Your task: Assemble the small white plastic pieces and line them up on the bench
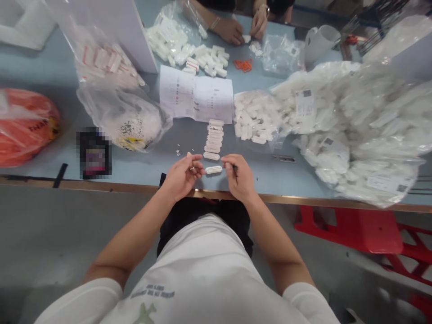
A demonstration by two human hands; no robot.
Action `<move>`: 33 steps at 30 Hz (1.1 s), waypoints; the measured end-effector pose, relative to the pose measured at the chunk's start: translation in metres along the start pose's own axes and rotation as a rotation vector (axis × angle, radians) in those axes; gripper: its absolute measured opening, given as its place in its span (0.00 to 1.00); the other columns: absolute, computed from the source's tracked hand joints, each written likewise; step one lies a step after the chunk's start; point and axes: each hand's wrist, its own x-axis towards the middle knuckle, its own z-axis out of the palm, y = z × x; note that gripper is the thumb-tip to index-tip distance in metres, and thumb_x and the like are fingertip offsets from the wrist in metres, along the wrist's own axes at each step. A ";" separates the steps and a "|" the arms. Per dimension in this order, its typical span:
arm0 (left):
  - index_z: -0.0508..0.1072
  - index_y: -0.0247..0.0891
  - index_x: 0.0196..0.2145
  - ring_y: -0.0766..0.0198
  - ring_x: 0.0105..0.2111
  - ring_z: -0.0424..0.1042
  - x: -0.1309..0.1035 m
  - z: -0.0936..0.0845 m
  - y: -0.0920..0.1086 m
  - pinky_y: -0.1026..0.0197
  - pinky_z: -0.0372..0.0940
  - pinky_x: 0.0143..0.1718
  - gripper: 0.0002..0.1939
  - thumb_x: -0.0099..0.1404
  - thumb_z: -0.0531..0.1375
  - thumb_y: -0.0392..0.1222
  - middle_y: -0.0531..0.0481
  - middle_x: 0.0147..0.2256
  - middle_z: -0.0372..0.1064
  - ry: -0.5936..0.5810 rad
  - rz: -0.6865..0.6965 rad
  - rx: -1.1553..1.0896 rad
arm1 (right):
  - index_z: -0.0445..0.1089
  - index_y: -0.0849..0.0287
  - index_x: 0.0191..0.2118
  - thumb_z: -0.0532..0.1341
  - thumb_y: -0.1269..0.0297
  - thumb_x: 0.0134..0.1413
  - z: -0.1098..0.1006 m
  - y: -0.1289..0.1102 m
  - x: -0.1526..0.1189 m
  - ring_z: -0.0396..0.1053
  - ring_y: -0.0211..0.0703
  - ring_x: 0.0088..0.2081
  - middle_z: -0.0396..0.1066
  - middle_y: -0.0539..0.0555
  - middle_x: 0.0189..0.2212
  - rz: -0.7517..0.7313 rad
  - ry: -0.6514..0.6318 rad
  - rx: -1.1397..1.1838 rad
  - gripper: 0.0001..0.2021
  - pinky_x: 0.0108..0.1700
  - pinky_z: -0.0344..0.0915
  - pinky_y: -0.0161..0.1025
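A small white slotted plastic strip (213, 170) lies near the table's front edge, between my two hands. At its left end is my left hand (184, 176), palm turned inward, thumb and fingers loosely bent and apart. A pale speck shows among those fingers, too small to name. My right hand (240, 176) is just right of the strip, thumb and curled index finger closed together; what they hold, if anything, is hidden. Beyond the strip, a column of similar white plastic strips (213, 143) runs away from me. Tiny white bits (178, 150) lie left of the column.
A printed sheet (196, 93) lies behind the column. Bags of white parts (258, 117) fill the right side; another bag (131, 123) and an orange bag (25, 126) are left. A metal tool (284, 158) lies right. Across the table, another person's hands (232, 30) handle white parts.
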 end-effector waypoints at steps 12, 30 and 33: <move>0.70 0.36 0.54 0.61 0.42 0.75 -0.014 0.017 -0.006 0.54 0.68 0.49 0.26 0.71 0.53 0.60 0.39 0.50 0.74 -0.146 -0.072 -0.165 | 0.75 0.54 0.44 0.54 0.69 0.61 0.027 -0.021 -0.005 0.68 0.49 0.42 0.74 0.57 0.41 -0.129 -0.238 -0.313 0.13 0.44 0.62 0.47; 0.74 0.35 0.37 0.66 0.30 0.73 -0.017 0.015 -0.007 0.60 0.69 0.37 0.19 0.59 0.68 0.54 0.51 0.29 0.74 -0.206 -0.092 -0.001 | 0.70 0.56 0.37 0.56 0.66 0.61 0.020 -0.021 -0.005 0.68 0.45 0.38 0.70 0.56 0.33 -0.012 -0.102 -0.181 0.06 0.41 0.67 0.41; 0.73 0.35 0.34 0.68 0.26 0.71 -0.019 0.016 -0.004 0.62 0.68 0.32 0.20 0.55 0.70 0.54 0.52 0.26 0.72 -0.166 -0.116 0.006 | 0.71 0.56 0.36 0.56 0.67 0.60 0.019 -0.021 -0.005 0.68 0.45 0.38 0.70 0.56 0.34 -0.049 -0.113 -0.195 0.06 0.41 0.67 0.41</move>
